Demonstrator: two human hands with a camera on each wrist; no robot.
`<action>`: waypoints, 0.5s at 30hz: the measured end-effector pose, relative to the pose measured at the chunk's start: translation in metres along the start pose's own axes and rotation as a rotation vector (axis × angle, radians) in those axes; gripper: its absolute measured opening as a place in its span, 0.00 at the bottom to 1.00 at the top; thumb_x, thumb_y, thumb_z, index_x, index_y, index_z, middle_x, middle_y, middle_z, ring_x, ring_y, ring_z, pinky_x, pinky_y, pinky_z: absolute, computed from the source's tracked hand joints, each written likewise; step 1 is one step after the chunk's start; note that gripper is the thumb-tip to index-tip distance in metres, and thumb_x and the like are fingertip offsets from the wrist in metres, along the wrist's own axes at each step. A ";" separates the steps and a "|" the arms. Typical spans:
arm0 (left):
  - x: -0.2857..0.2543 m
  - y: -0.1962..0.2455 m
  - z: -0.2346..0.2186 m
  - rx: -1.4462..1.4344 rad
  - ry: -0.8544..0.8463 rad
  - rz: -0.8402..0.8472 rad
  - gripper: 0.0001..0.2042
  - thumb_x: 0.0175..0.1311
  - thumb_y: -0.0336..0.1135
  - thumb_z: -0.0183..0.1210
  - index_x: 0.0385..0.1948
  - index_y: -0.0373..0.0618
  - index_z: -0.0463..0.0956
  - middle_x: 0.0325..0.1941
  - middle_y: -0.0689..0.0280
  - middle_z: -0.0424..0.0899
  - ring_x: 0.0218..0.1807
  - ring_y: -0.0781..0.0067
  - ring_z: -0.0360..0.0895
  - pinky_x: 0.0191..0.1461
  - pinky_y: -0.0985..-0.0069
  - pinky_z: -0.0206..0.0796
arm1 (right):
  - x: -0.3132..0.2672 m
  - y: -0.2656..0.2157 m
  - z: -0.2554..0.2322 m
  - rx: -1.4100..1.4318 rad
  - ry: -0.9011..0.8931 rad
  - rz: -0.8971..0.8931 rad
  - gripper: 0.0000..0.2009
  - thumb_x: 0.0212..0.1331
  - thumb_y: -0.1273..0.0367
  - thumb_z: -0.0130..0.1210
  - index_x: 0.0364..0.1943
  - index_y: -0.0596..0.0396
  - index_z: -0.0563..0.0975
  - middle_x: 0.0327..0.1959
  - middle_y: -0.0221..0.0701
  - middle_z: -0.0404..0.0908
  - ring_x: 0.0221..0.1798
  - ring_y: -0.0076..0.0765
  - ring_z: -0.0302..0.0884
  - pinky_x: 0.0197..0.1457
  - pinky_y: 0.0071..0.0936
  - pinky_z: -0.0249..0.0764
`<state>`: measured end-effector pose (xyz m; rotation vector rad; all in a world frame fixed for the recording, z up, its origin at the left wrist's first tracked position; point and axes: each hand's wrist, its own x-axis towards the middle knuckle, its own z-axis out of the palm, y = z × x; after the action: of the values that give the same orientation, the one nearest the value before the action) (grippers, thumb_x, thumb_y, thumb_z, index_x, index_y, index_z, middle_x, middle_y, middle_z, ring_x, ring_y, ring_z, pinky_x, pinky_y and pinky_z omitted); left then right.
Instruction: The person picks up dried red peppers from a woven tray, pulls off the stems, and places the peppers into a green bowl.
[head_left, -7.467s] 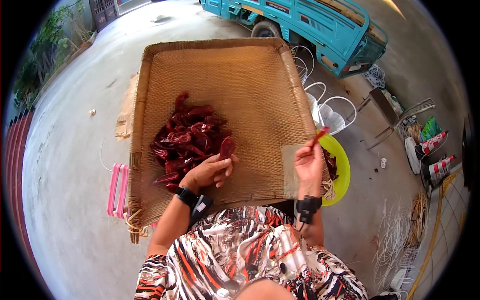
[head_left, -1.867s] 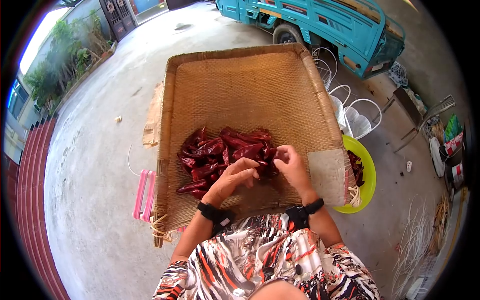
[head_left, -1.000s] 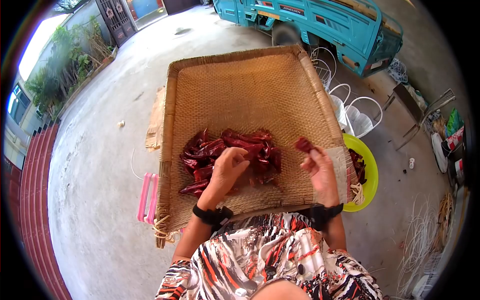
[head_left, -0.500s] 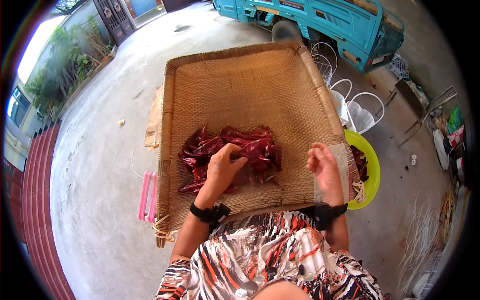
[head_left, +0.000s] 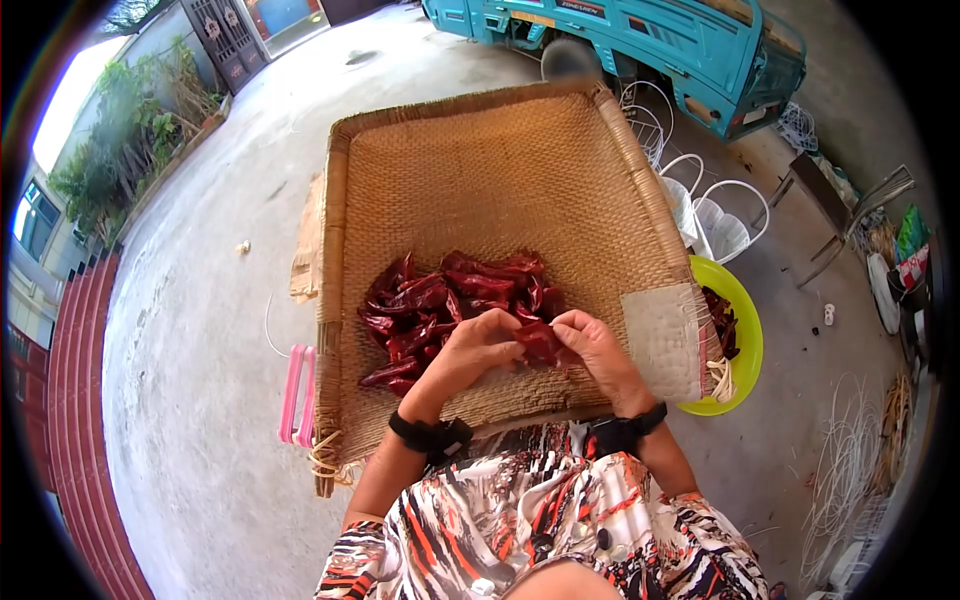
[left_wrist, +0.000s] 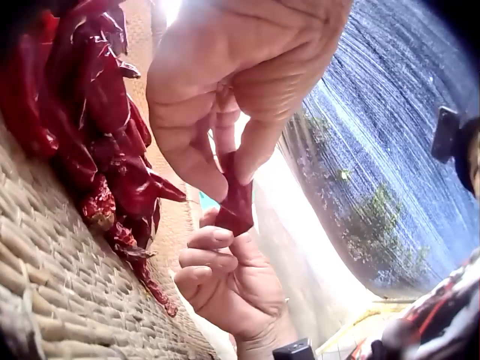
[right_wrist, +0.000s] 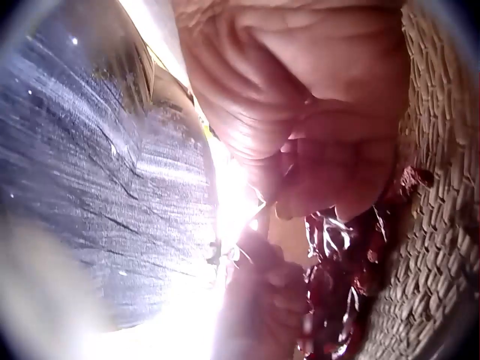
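A dark red dried chili pepper [head_left: 541, 343] is held between both hands, low over the front of a woven tray. My left hand [head_left: 478, 352] pinches one end of it between thumb and fingers. At the other end, the fingertips of my right hand [head_left: 597, 358] grip it. The left wrist view shows the pepper [left_wrist: 237, 202] stretched between the left hand [left_wrist: 247, 75] above and the right hand [left_wrist: 232, 281] below. Just beyond the hands lies a heap of glossy red chilies [head_left: 420, 300] on the tray [head_left: 480, 180].
A yellow-green basin [head_left: 742, 350] holding dark red pieces stands beyond the tray's right edge. White baskets [head_left: 720, 228] sit behind it. A flat pale patch [head_left: 662, 340] covers the tray's right front corner. A pink handle [head_left: 297, 395] shows at the left.
The right hand held a red piece out to the right a second ago, then showed none. It has returned to the left hand and grips a chili. Since the oldest frame, the heap has spread rightward.
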<state>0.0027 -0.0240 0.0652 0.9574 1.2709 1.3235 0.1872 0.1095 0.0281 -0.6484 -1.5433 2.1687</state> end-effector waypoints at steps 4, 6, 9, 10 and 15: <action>0.006 0.012 -0.001 0.426 0.290 0.162 0.10 0.59 0.25 0.63 0.42 0.39 0.77 0.35 0.68 0.78 0.30 0.82 0.72 0.36 0.81 0.69 | -0.012 -0.024 -0.022 0.166 0.300 -0.091 0.09 0.66 0.64 0.55 0.43 0.52 0.77 0.32 0.22 0.79 0.28 0.15 0.74 0.32 0.17 0.76; 0.014 0.006 -0.016 0.786 0.406 0.312 0.12 0.57 0.24 0.63 0.43 0.37 0.77 0.38 0.66 0.78 0.30 0.80 0.71 0.36 0.80 0.69 | -0.016 -0.022 -0.055 0.406 0.370 -0.240 0.09 0.66 0.64 0.55 0.44 0.53 0.77 0.31 0.23 0.80 0.27 0.17 0.74 0.31 0.18 0.76; 0.022 0.011 -0.017 0.884 0.375 0.292 0.13 0.56 0.24 0.61 0.44 0.38 0.77 0.42 0.62 0.78 0.34 0.72 0.75 0.40 0.75 0.71 | -0.027 -0.029 -0.099 0.870 0.465 -0.316 0.07 0.67 0.67 0.54 0.43 0.52 0.78 0.30 0.24 0.80 0.27 0.20 0.74 0.35 0.21 0.75; 0.027 0.008 -0.017 0.935 0.369 0.318 0.13 0.56 0.24 0.61 0.44 0.39 0.77 0.42 0.62 0.78 0.36 0.69 0.76 0.41 0.73 0.71 | -0.030 -0.024 -0.120 1.003 0.392 -0.382 0.07 0.67 0.67 0.53 0.44 0.52 0.78 0.33 0.25 0.83 0.28 0.21 0.74 0.37 0.21 0.75; 0.050 -0.006 -0.016 1.425 0.390 0.405 0.14 0.52 0.26 0.60 0.43 0.47 0.78 0.44 0.65 0.79 0.47 0.61 0.73 0.50 0.65 0.67 | -0.049 -0.024 -0.141 1.198 0.295 -0.507 0.19 0.69 0.55 0.48 0.48 0.56 0.78 0.41 0.31 0.85 0.34 0.28 0.77 0.44 0.28 0.76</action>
<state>-0.0198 0.0218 0.0524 2.0427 2.4963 0.7289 0.3098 0.1972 0.0181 -0.1134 -0.0716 1.9880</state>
